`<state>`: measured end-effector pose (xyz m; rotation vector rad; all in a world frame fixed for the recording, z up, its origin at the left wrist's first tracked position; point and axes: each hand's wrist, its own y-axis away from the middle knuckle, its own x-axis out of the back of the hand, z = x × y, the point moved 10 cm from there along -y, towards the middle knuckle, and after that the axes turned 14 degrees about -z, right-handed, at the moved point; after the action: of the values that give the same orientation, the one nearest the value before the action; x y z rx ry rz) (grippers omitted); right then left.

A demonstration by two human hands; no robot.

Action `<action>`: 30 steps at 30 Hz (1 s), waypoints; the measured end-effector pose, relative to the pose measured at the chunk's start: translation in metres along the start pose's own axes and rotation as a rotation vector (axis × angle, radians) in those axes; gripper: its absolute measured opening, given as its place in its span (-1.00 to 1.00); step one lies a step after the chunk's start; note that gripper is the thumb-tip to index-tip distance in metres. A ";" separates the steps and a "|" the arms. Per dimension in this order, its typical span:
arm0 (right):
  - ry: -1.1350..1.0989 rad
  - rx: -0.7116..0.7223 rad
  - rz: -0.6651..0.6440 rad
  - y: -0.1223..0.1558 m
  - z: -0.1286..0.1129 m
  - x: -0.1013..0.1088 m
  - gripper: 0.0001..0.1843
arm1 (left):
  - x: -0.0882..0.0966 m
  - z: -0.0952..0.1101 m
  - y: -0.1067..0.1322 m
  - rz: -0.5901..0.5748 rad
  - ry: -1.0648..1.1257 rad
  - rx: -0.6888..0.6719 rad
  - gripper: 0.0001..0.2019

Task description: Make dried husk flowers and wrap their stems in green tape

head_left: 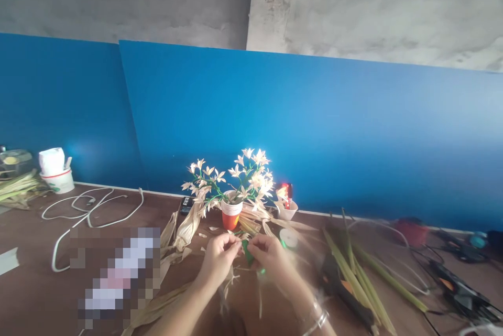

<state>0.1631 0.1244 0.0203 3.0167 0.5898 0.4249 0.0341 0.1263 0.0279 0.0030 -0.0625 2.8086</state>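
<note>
Both my hands are close together at the front middle of the table. My left hand [223,253] is closed in a pinch; what lies between its fingertips is too small to make out. The fingers of my right hand [271,253] are pinched at a thin green strip [247,253], which shows between the two hands. Just beyond stands a stack of red and white paper cups [230,216], holding pale flowers [256,176] on green stems. Dried corn husks [189,228] lie around the cups. A white roll [288,237] rests past my right hand.
A black glue gun [343,289] and long green stalks [363,278] lie at right, before another dark tool [458,286] and a red container [411,231]. White cable [92,213] loops at left near a paper tub [58,180]. A blue partition [314,126] closes the back.
</note>
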 end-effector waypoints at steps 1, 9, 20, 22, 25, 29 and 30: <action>0.015 -0.003 0.027 0.001 0.000 0.005 -0.76 | 0.001 -0.001 0.000 0.000 -0.001 0.011 -0.80; 0.198 -0.065 0.232 0.025 -0.016 0.051 -0.81 | 0.016 -0.003 -0.007 0.065 -0.005 0.077 -0.78; 0.840 -0.215 0.202 0.066 -0.026 0.016 -0.77 | 0.048 -0.013 0.023 0.133 0.016 0.117 -0.72; 0.967 -0.351 0.376 0.089 -0.018 0.057 -0.79 | 0.048 -0.017 0.029 0.133 0.039 0.126 -0.70; 1.101 -0.573 0.635 0.131 -0.001 0.108 -0.68 | 0.039 -0.024 0.031 0.127 0.082 0.125 -0.69; 1.145 -0.742 0.671 0.155 0.034 0.128 -0.64 | 0.019 -0.027 0.025 0.091 0.119 0.112 -0.69; 1.140 -0.737 0.653 0.155 0.039 0.129 -0.62 | 0.014 -0.026 0.024 0.082 0.122 0.109 -0.70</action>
<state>0.3453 0.0295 0.0300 1.9232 -0.5185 1.8791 0.0126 0.1091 0.0007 -0.1476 0.1224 2.8834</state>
